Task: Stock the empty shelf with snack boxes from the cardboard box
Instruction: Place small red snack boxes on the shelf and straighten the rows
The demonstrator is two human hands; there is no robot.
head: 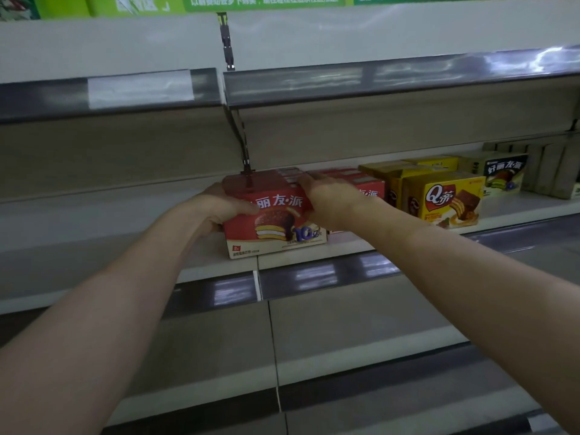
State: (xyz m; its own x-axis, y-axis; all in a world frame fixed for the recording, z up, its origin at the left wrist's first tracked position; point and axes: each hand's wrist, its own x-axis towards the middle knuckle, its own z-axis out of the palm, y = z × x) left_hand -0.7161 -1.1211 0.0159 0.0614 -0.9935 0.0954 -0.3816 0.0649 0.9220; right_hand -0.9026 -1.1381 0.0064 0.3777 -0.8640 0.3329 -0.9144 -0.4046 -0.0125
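Two bare forearms reach in from the bottom corners and meet over the middle shelf (94,246). Below them lie two lower shelves, each with a dark shiny price strip (329,277) along its front edge.

The left hand (226,205) grips the left end of a red snack box (276,227), thumb laid across the printed front and fingers wrapped round the side, out of view. The right hand (326,199) holds the same box at its upper right corner, fingers curled over the top. The box stands upright near the front of the middle shelf, its bottom edge on the board, with a picture of a chocolate-coated cake facing outward.

Just behind and to the right stands a second red box (372,189) of the same kind, partly hidden by the right wrist. Next to it on the right are yellow boxes (445,199) in a short row running front to back, and further right a cream box with green print (503,175), then grey packs too dim to read.

Above, a metal bracket (241,142) carries the upper shelf (314,86). Green signs (263,1) run along the top.
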